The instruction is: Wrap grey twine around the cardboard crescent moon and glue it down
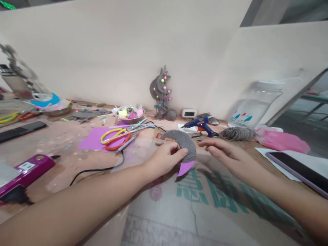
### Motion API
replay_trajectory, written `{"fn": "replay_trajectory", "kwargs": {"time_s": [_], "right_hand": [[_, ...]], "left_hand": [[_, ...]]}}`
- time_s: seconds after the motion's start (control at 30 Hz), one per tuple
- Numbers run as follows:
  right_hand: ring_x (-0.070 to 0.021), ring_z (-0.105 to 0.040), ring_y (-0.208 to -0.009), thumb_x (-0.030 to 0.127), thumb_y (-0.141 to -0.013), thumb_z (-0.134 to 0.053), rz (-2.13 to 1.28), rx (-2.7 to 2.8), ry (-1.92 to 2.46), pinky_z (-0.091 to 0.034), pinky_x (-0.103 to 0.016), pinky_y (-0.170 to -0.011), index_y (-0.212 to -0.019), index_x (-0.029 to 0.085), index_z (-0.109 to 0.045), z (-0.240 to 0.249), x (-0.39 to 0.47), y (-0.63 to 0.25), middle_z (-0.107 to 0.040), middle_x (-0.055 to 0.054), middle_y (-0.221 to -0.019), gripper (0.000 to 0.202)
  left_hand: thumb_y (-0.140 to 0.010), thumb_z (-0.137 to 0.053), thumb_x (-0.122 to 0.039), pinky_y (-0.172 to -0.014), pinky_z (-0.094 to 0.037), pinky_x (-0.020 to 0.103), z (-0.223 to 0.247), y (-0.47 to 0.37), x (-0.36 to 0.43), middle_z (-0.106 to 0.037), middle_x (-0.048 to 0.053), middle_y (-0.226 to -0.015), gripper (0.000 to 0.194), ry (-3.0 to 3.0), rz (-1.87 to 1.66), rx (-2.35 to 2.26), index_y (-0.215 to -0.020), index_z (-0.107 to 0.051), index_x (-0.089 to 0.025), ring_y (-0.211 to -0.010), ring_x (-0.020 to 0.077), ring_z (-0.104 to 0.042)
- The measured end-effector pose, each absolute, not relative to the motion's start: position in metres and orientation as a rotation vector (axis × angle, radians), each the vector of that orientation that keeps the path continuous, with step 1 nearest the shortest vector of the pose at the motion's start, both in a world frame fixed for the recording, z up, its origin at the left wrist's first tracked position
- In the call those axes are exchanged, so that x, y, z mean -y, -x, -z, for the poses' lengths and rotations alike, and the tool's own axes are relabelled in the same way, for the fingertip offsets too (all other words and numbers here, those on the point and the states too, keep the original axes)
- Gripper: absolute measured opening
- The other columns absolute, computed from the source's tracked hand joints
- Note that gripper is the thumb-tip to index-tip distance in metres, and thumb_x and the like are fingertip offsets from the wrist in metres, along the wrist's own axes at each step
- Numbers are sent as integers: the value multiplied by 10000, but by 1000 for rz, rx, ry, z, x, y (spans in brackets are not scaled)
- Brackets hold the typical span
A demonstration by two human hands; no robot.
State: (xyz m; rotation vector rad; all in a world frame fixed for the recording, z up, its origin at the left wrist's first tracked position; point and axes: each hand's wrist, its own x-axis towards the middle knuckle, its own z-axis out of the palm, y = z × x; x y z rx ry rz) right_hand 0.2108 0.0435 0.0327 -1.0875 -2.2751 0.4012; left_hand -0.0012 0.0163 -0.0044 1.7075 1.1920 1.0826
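My left hand (166,155) pinches a crescent (188,145) between thumb and fingers. Grey yarn covers most of this crescent, while its lower tip is bare purple. Just to the right, my right hand (228,153) hovers with fingers stretched out and slightly bent, apart from the crescent. I see nothing between those fingers. A thin strand (194,215) lies over the clear plastic sheet below. Behind my right hand sits a bundle of grey yarn (238,134), beside a blue glue gun (201,124).
Scissors with yellow and orange handles (118,140) lie on purple sheet (89,138) at left. A bowl (129,119), crescent ornament (162,90) and small clock (189,113) stand by the wall. Right are a clear jar (253,106) and phone (299,171); a magenta power strip (33,171) lies left.
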Motion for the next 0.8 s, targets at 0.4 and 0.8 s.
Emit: {"fn": "replay_trajectory", "kwargs": {"time_s": [0.4, 0.8], "right_hand": [[-145, -546, -675, 411, -864, -445, -754, 2141, 1010, -456, -271, -628, -715, 198, -565, -11, -36, -190, -577, -4, -695, 286], [-120, -486, -573, 455, -874, -416, -886, 2060, 1070, -396, -236, -526, -741, 190, -548, -9, -35, -191, -521, 15, -646, 325]], "left_hand": [[-815, -474, -462, -548, -328, 244, -1, 2, -12, -420, -45, -578, 354, -1798, -1030, -1180, -601, -428, -185, -574, 108, -427], [-790, -492, -459, -565, -340, 261, 2, 2, -12, -464, -30, -603, 324, -1757, -1029, -1128, -621, -482, -183, -583, 120, -437]]}}
